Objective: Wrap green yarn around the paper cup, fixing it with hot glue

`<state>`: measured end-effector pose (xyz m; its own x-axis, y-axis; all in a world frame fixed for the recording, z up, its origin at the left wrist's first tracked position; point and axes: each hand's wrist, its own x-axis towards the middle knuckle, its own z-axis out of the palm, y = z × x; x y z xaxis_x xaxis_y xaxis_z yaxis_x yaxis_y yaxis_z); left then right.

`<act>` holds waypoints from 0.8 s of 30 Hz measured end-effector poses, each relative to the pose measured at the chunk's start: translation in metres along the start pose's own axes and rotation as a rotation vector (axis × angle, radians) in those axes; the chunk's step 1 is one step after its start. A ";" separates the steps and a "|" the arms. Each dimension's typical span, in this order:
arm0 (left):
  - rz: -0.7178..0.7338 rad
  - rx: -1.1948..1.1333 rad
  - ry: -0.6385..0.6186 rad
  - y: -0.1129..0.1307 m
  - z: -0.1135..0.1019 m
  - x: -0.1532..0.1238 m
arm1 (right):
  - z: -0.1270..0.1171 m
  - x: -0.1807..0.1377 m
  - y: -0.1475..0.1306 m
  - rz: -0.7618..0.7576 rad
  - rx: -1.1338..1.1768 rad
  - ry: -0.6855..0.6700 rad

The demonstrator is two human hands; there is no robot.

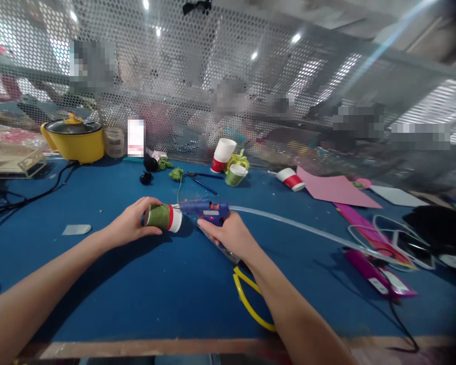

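Note:
My left hand (139,220) is wrapped round a paper cup (159,217) that lies on its side, its rim end to the right. Green yarn covers much of the cup, with a red band and a white end showing. In my right hand (231,230) is a blue hot glue gun (203,209), a small red light lit on its body. The nozzle points left and meets the cup near its red band; whether it touches cannot be made out. A long clear glue stick (289,219) trails from the gun's back. Yellow-handled scissors (251,301) lie partly under my right hand and forearm.
Behind are a green yarn ball (176,174), pliers (205,180), stacked cups (223,154) and a green-wrapped cup (236,175). A yellow electric pot (78,142) stands back left. Pink paper (336,187), a purple box (378,274) and cables are on the right. Perforated metal screens the far edge.

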<state>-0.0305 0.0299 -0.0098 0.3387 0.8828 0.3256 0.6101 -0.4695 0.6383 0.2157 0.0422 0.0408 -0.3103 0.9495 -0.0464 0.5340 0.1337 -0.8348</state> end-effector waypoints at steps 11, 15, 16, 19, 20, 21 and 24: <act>0.023 -0.021 -0.025 0.002 0.000 -0.003 | 0.003 -0.001 0.003 -0.198 -0.151 0.074; 0.012 -0.022 -0.019 0.000 0.000 -0.002 | 0.004 -0.003 0.002 -0.221 -0.159 0.075; 0.005 -0.023 -0.019 0.000 0.000 -0.002 | 0.004 -0.003 0.002 -0.221 -0.167 0.074; -0.020 -0.032 -0.020 0.001 -0.001 -0.002 | 0.003 -0.004 0.002 -0.217 -0.211 0.065; -0.026 -0.038 -0.018 0.001 -0.001 -0.002 | 0.003 -0.004 0.002 -0.217 -0.230 0.063; -0.031 -0.042 -0.016 0.001 -0.001 -0.002 | 0.003 -0.004 0.002 -0.218 -0.248 0.061; -0.045 -0.050 -0.012 0.001 0.000 -0.002 | 0.003 -0.004 0.002 -0.228 -0.292 0.052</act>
<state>-0.0311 0.0275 -0.0099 0.3204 0.9024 0.2881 0.5882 -0.4279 0.6862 0.2160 0.0378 0.0378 -0.4107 0.8981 0.1572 0.6596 0.4117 -0.6288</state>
